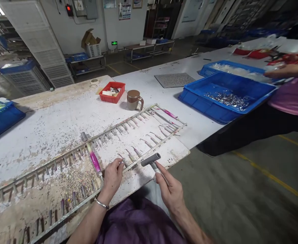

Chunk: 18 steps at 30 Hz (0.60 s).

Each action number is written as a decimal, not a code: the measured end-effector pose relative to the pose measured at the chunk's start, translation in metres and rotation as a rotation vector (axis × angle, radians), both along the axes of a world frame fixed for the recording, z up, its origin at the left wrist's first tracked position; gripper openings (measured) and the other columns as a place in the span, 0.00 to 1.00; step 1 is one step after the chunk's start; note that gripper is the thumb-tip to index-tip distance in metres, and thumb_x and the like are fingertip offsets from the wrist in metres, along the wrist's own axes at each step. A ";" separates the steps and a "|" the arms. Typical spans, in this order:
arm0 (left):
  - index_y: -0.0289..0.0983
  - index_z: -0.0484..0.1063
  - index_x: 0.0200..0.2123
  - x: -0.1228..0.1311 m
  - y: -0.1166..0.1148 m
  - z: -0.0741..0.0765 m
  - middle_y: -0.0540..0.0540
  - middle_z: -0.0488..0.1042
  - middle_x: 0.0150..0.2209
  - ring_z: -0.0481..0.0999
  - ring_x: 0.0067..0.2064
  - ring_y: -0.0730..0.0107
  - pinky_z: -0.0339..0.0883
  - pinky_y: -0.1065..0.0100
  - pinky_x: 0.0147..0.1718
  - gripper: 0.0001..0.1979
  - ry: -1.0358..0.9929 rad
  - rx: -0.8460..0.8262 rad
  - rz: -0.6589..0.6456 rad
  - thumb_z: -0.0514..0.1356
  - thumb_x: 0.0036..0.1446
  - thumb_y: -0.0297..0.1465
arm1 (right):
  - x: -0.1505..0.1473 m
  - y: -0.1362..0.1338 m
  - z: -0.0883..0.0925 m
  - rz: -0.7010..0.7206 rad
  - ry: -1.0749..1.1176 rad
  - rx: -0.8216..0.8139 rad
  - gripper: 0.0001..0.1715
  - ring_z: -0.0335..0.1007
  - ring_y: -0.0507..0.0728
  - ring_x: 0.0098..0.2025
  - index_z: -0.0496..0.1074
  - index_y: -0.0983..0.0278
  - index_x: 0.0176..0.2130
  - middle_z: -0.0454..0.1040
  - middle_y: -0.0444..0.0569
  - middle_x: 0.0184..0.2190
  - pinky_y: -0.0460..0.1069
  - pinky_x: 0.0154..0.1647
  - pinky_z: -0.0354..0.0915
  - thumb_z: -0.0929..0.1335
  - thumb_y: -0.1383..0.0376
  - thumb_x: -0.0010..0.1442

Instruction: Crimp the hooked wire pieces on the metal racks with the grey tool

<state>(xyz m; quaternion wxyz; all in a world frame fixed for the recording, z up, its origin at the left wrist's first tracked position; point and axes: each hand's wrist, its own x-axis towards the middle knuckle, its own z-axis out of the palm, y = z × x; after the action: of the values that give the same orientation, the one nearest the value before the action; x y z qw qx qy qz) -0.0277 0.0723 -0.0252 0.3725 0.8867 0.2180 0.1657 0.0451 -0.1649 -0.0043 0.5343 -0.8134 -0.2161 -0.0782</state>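
Observation:
A long metal rack (pixel 128 127) with rows of clips lies across the worn white table (pixel 49 118). My left hand (pixel 112 178) rests on the rack's near rail, fingers curled and pinching one of the small clips. My right hand (pixel 169 189) is closed on the handle of a grey T-shaped tool (pixel 151 160), whose head hovers just over the near rail. A pink and white lure-like piece (pixel 94 161) sits clipped in the rack just left of my left hand. Another pink piece (pixel 168 113) lies at the rack's far end.
A brown mug (pixel 134 100) and a red tray (pixel 112 92) stand behind the rack. Blue bins (pixel 225 96) with small metal parts sit at right, where another person's hand (pixel 283 70) reaches. A blue crate (pixel 0 117) is at far left. The table edge runs beside my lap.

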 end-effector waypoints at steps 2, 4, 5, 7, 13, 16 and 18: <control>0.41 0.77 0.48 0.000 0.000 0.001 0.50 0.78 0.30 0.79 0.34 0.65 0.69 0.67 0.36 0.13 0.002 -0.020 0.010 0.55 0.71 0.38 | 0.000 -0.002 -0.001 0.004 0.009 -0.005 0.25 0.77 0.56 0.25 0.81 0.62 0.58 0.81 0.46 0.25 0.47 0.28 0.75 0.67 0.51 0.74; 0.40 0.77 0.48 0.000 0.000 0.002 0.50 0.78 0.30 0.80 0.35 0.64 0.71 0.66 0.37 0.13 0.005 -0.028 0.007 0.55 0.71 0.38 | 0.000 -0.001 -0.002 0.013 0.014 -0.007 0.24 0.79 0.56 0.26 0.81 0.62 0.58 0.83 0.48 0.27 0.47 0.29 0.76 0.67 0.52 0.74; 0.40 0.77 0.48 0.000 0.000 0.003 0.49 0.79 0.31 0.80 0.37 0.63 0.72 0.65 0.39 0.13 0.004 -0.027 0.007 0.55 0.71 0.38 | 0.000 -0.001 -0.003 0.021 0.011 -0.005 0.24 0.79 0.56 0.26 0.81 0.62 0.58 0.83 0.48 0.28 0.47 0.29 0.76 0.67 0.53 0.74; 0.40 0.78 0.47 0.000 0.000 0.003 0.47 0.81 0.34 0.81 0.40 0.61 0.74 0.62 0.42 0.13 -0.020 -0.012 0.017 0.55 0.71 0.37 | -0.002 0.001 -0.003 0.044 0.000 0.000 0.23 0.79 0.56 0.26 0.81 0.63 0.58 0.84 0.49 0.29 0.48 0.30 0.77 0.66 0.54 0.74; 0.38 0.78 0.47 0.004 0.002 -0.004 0.45 0.81 0.37 0.82 0.41 0.62 0.75 0.61 0.45 0.11 -0.098 0.049 0.027 0.56 0.69 0.32 | -0.004 0.007 -0.003 0.092 -0.025 -0.019 0.24 0.80 0.56 0.26 0.81 0.63 0.59 0.84 0.49 0.30 0.48 0.30 0.78 0.65 0.54 0.75; 0.38 0.76 0.53 0.004 0.004 -0.004 0.50 0.77 0.32 0.79 0.36 0.65 0.74 0.64 0.41 0.13 -0.056 0.055 0.013 0.56 0.70 0.31 | -0.003 0.007 -0.004 0.071 -0.010 -0.030 0.25 0.81 0.57 0.28 0.81 0.63 0.59 0.86 0.51 0.34 0.48 0.32 0.78 0.65 0.53 0.75; 0.38 0.77 0.53 0.003 0.005 -0.004 0.49 0.76 0.33 0.79 0.37 0.65 0.74 0.64 0.42 0.13 -0.047 0.111 -0.026 0.55 0.71 0.30 | -0.003 0.006 -0.005 0.073 -0.001 -0.027 0.25 0.82 0.57 0.30 0.80 0.63 0.60 0.87 0.51 0.36 0.49 0.34 0.79 0.65 0.53 0.75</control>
<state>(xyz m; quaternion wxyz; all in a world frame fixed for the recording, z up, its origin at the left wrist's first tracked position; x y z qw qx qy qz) -0.0242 0.0774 -0.0295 0.3298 0.9046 0.1882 0.1935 0.0423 -0.1589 -0.0094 0.5255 -0.8122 -0.2469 -0.0562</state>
